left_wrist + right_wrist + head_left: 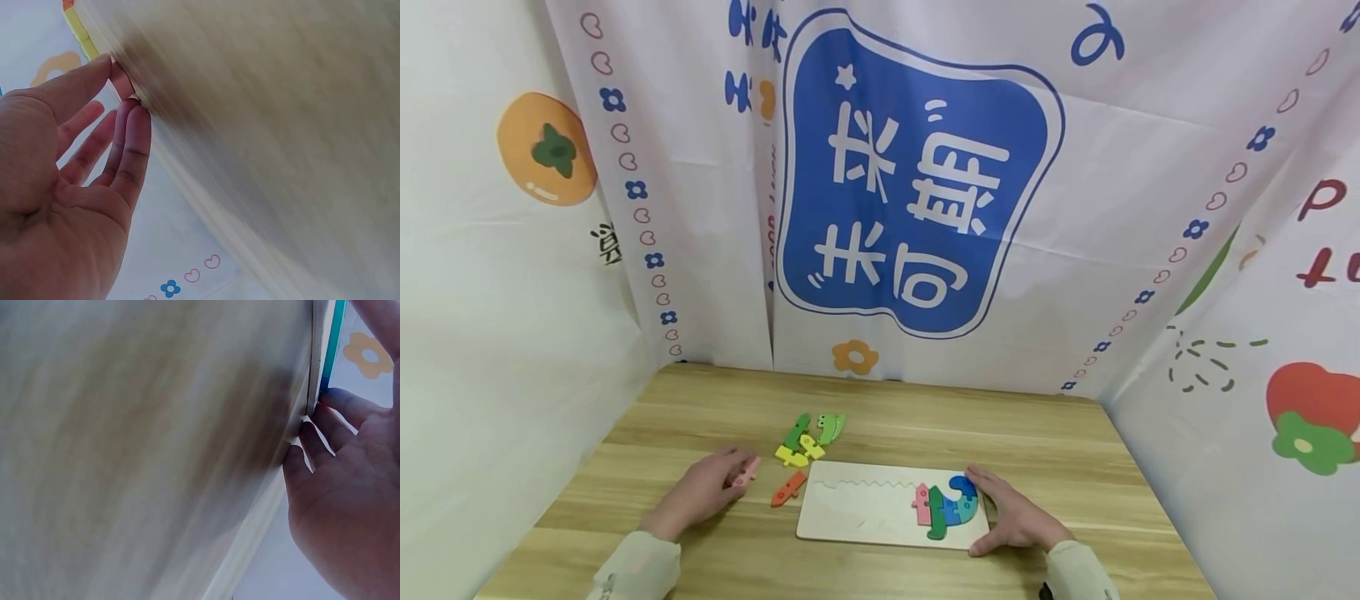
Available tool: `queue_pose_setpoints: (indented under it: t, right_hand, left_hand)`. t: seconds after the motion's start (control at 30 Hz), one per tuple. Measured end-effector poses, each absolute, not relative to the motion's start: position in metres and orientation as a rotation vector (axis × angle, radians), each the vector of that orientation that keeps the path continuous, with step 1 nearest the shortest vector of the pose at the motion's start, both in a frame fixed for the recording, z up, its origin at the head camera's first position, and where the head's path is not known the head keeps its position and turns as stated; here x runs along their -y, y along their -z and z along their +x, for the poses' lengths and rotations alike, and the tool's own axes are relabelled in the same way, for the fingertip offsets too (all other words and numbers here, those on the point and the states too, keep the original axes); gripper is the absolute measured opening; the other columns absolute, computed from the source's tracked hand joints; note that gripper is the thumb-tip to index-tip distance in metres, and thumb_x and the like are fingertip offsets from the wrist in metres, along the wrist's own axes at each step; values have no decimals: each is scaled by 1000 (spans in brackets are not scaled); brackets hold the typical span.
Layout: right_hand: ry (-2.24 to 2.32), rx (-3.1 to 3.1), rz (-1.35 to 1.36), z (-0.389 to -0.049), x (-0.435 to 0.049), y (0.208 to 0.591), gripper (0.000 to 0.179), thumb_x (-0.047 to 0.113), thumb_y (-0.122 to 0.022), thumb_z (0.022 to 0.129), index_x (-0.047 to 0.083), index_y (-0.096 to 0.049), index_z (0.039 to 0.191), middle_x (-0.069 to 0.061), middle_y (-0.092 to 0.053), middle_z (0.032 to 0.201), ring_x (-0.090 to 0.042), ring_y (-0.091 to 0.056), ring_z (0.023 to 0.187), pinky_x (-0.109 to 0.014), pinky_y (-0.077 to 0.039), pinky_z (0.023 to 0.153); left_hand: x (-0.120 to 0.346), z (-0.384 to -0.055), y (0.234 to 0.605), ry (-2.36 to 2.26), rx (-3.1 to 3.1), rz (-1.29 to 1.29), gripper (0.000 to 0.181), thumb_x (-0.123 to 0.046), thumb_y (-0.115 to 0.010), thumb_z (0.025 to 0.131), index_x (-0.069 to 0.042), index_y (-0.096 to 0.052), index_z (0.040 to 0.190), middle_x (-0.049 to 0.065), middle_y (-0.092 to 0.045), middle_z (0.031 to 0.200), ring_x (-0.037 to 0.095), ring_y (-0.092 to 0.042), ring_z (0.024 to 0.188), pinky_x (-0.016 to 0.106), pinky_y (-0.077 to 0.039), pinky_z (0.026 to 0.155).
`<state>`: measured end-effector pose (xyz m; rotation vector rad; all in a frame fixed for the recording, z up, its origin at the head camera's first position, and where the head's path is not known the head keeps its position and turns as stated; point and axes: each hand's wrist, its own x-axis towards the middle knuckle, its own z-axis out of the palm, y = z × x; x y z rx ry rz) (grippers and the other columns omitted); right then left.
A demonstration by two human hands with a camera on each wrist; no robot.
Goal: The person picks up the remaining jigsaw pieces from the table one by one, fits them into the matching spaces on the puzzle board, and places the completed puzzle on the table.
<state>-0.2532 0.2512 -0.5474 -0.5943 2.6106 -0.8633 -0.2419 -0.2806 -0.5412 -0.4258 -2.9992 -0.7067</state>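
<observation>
My left hand (703, 486) is at the left of the table and pinches a pink puzzle piece (746, 472) between thumb and fingertips. In the left wrist view that pink piece's edge (121, 80) shows between the thumb and two fingers, close to the tabletop. A pale wooden puzzle board (857, 512) lies flat, with blue, green and pink pieces (946, 508) set at its right end. Around the board's right end, my right hand (1015, 515) holds it, thumb at the near corner and fingers at the far one.
Between left hand and board lies an orange piece (788, 489). Behind it are yellow pieces (792, 456), a green piece (797, 432) and a green piece with a face (831, 428). Printed cloth (715, 250) surrounds the wooden table (1000, 433) at the back and sides.
</observation>
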Motion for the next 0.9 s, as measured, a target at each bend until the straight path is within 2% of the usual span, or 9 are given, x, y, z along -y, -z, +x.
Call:
queue_pose_setpoints:
  t: [0.07,0.17,0.27,0.37,0.53,0.63,0.77,0.83,0.9]
  right_hand:
    - [866,-2611,-595,-253,-251,548,123,38,-100,64,3,-32,161,-21,-26,169,-52,-21,154,-73,-22,120]
    - [866,-2612,-598,-252,-251,548,123,38,-99,65,2,-32,161,-21,-25,169,-52,-21,154,-73,-22,120]
    - [865,-2611,-599,-252,-251,547,123,38,-99,65,2,-32,161,-21,-25,169,-52,-21,153,-73,-22,120]
    - [863,-2614,-588,-253,-251,547,123,40,-99,64,3,-32,161,-21,-26,169,-52,-22,153,-73,-23,120]
    - [860,-2623,-572,-256,-251,548,124,42,-99,64,4,-32,161,-20,-26,169,-51,-22,154,-72,-23,120]
    - [875,-2619,-578,-257,-251,549,124,41,-99,64,5,-32,161,-20,-25,170,-51,-22,154,-73,-23,120]
    - [879,-2612,-589,-256,-252,549,123,40,-99,64,4,-32,161,-20,-25,170,-52,-21,154,-73,-23,120]
    - [869,-2612,-592,-256,-252,550,123,40,-99,65,4,-32,161,-20,-25,170,-51,-21,154,-73,-23,120]
    - [861,-2615,-594,-255,-253,549,123,40,-99,65,3,-31,161,-20,-25,170,-52,-21,154,-73,-23,120]
  left_hand:
    - [280,-242,542,715,2993,-438,50,-12,-79,90,-5,-64,137,11,-66,125,22,-66,99,52,-58,90]
    - [280,-242,542,745,2996,-472,52,-9,-77,91,-2,-60,141,18,-64,135,35,-67,112,58,-56,98]
    - [279,-241,542,772,3023,-494,59,-6,-74,91,-2,-55,147,23,-56,148,47,-57,130,65,-46,108]
    - [278,-241,541,780,3046,-519,62,-5,-74,90,-2,-53,148,24,-54,150,49,-53,134,67,-43,111]
    - [277,-243,538,764,3039,-567,57,-18,-78,92,0,-58,143,25,-59,143,47,-58,128,65,-48,107]
    - [279,-243,532,843,3042,-600,67,-26,-83,88,1,-58,143,24,-61,140,39,-64,117,56,-55,100]
    - [286,-242,526,1068,3075,-675,78,-17,-89,80,2,-53,147,19,-65,125,22,-63,97,32,-57,80]
    - [288,-242,526,1141,3076,-734,76,-10,-88,80,4,-53,146,17,-64,121,17,-61,91,25,-56,74]
    - [289,-242,527,1138,3066,-778,70,-8,-87,80,4,-57,142,17,-64,123,17,-62,92,25,-57,75]
